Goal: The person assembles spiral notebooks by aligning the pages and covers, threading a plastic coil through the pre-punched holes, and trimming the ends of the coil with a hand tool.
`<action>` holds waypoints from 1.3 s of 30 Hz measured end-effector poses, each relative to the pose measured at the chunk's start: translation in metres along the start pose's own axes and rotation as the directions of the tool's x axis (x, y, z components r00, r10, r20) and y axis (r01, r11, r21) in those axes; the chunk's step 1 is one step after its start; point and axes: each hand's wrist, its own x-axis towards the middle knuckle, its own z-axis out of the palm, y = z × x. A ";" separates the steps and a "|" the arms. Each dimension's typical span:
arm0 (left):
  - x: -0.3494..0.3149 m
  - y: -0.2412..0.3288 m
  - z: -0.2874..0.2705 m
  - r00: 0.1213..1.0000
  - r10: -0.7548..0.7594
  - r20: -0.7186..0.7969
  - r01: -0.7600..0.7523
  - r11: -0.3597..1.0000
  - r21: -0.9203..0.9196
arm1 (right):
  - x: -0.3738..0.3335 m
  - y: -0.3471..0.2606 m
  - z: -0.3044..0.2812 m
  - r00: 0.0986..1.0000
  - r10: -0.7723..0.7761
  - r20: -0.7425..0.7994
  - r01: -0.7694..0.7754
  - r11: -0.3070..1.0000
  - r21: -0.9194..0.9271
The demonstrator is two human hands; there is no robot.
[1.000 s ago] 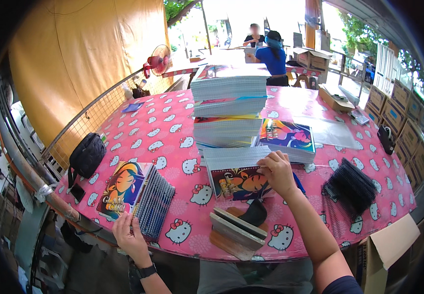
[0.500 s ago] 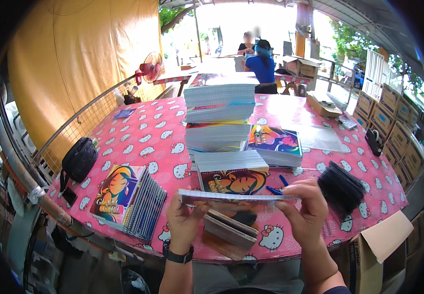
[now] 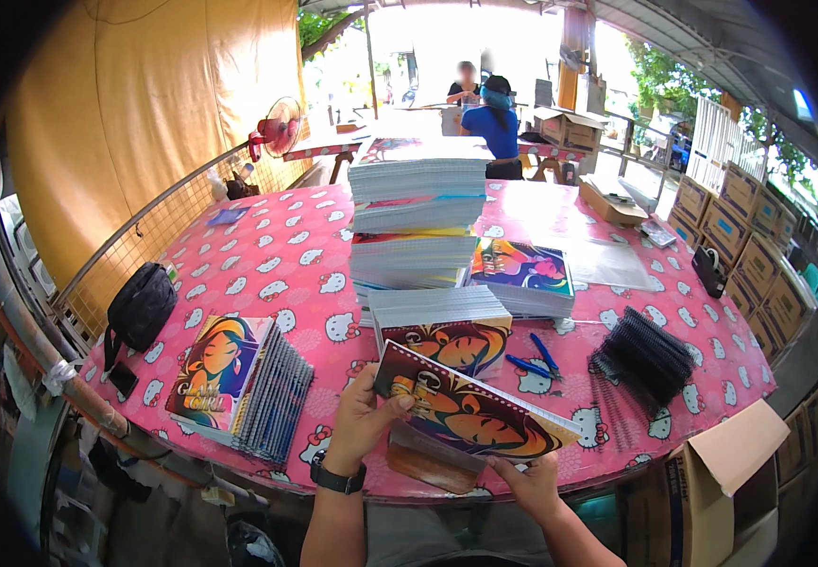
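Observation:
A notebook (image 3: 485, 411) with an illustrated face on its dark cover is tilted toward me above the table's near edge. A row of small holes runs along its upper edge. My left hand (image 3: 364, 420) pinches its left end, thumb on the cover. At the lower right edge, my right hand (image 3: 527, 480) grips it between thumb and fingers. Partly hidden below the notebook is a brown wooden block (image 3: 433, 467). Just beyond lies a stack of similar notebooks (image 3: 456, 312). Blue-handled pliers (image 3: 534, 363) lie right of that stack, and black binding coils (image 3: 656, 357) are heaped farther right.
Coil-bound notebooks (image 3: 225, 364) are stacked at the left, near a black bag (image 3: 142, 304) and a phone (image 3: 122, 379). Tall paper stacks (image 3: 417, 213) rise mid-table. An open carton (image 3: 711, 472) stands at the near right. Two people work at a far table.
The notebook went from level and edge-on to tilted, its cover now facing me and its right end lower. My right hand slid down from the right end to the lower edge.

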 end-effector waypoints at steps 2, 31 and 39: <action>0.000 -0.004 0.001 1.000 -0.010 0.008 0.010 1.000 -0.021 | -0.002 0.006 -0.001 0.999 -0.040 -0.016 0.039 0.999 -0.017; 0.006 -0.016 -0.021 0.984 -0.164 0.067 0.131 0.926 0.353 | -0.006 0.051 -0.009 0.997 0.019 0.076 -0.020 1.000 0.009; -0.065 -0.070 -0.026 0.929 -0.258 -0.266 0.247 0.966 -0.073 | 0.016 0.029 0.028 0.996 -0.073 -0.054 0.087 0.940 0.331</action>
